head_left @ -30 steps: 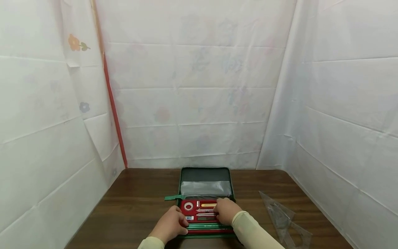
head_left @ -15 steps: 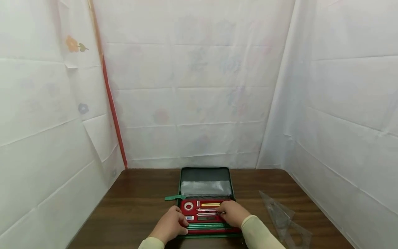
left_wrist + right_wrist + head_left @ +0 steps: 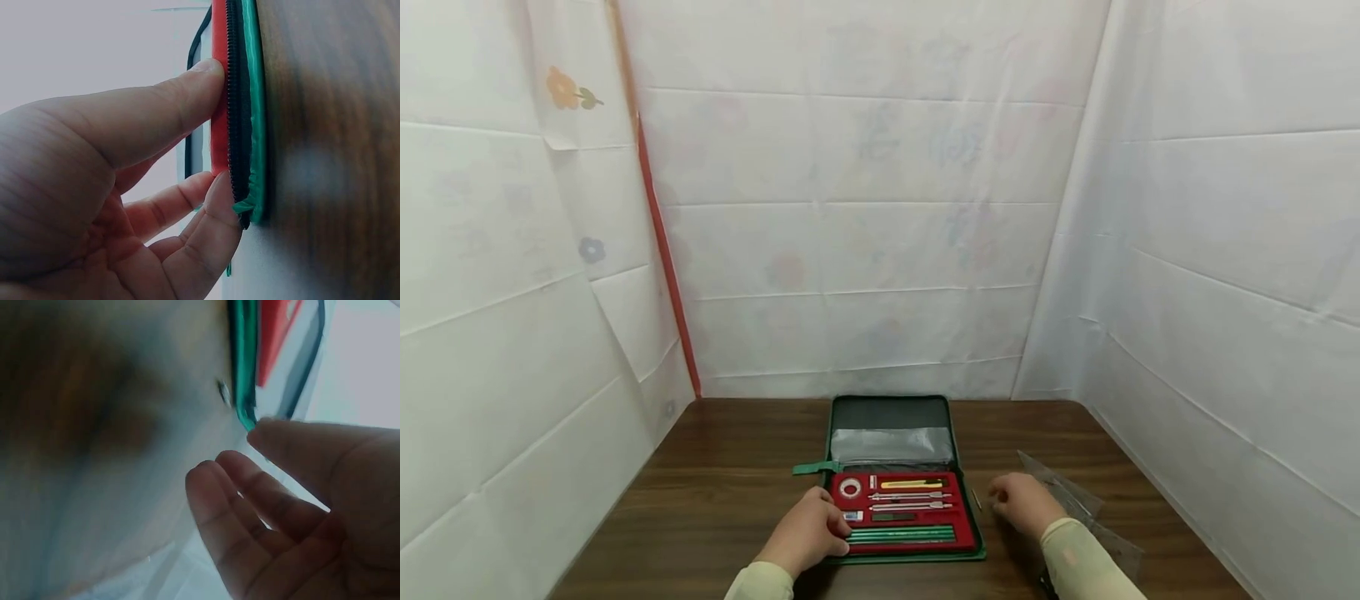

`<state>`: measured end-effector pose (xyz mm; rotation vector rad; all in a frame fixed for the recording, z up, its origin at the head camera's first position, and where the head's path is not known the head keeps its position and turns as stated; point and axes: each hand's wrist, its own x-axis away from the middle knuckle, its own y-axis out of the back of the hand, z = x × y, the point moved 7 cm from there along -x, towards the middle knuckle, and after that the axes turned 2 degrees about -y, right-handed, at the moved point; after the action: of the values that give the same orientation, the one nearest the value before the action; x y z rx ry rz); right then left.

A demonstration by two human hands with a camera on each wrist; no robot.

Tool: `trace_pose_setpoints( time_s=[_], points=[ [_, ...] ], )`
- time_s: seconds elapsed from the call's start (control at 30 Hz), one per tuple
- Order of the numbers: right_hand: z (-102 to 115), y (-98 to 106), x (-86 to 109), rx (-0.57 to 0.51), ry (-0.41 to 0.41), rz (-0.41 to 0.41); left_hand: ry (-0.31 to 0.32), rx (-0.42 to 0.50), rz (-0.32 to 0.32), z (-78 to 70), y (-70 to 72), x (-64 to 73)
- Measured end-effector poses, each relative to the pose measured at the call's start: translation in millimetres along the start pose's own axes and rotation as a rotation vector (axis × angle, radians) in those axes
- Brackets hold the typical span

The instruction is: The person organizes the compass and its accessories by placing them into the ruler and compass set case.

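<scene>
A green zippered case (image 3: 889,412) lies unfolded on the table, its red tray (image 3: 966,533) in the near half. In the tray are a white ring-shaped thing (image 3: 842,491), a yellow utility knife (image 3: 898,485), silver compass-like tools (image 3: 910,507), an eraser (image 3: 853,517) and several green pencils (image 3: 910,534). My left hand (image 3: 805,532) holds the tray's near left corner; in the left wrist view, its thumb presses the red side. To the right of the case, my right hand (image 3: 1026,504) hovers with fingers apart. A small slender thing (image 3: 976,499) lies between it and the case.
Clear plastic set squares (image 3: 1063,492) lie on the brown wooden table (image 3: 730,475), partly behind my right arm. A green strap (image 3: 811,468) sticks out left of the case. White sheeting (image 3: 865,250) encloses the back and both sides.
My right hand has left the tray's right side and moved right, past the case edge, uncovering the knife and silver tools. My left hand stays at the tray corner.
</scene>
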<state>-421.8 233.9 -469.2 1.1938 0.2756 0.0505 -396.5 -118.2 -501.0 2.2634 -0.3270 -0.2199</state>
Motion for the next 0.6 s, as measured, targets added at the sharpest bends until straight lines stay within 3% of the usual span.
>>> trace_pose_setpoints(
  time_s=[0.13,0.3,0.6],
  points=[
    [12,-13,-8.0,0.036,0.045,0.003,0.005,0.006,0.000,2.7,0.2,0.2],
    [21,-26,-23.6,0.089,0.037,-0.015,0.011,0.012,-0.004,4.2,-0.3,2.2],
    [19,-35,-33.6,0.084,-0.072,-0.002,-0.011,0.012,-0.002,0.0,1.8,3.0]
  ],
)
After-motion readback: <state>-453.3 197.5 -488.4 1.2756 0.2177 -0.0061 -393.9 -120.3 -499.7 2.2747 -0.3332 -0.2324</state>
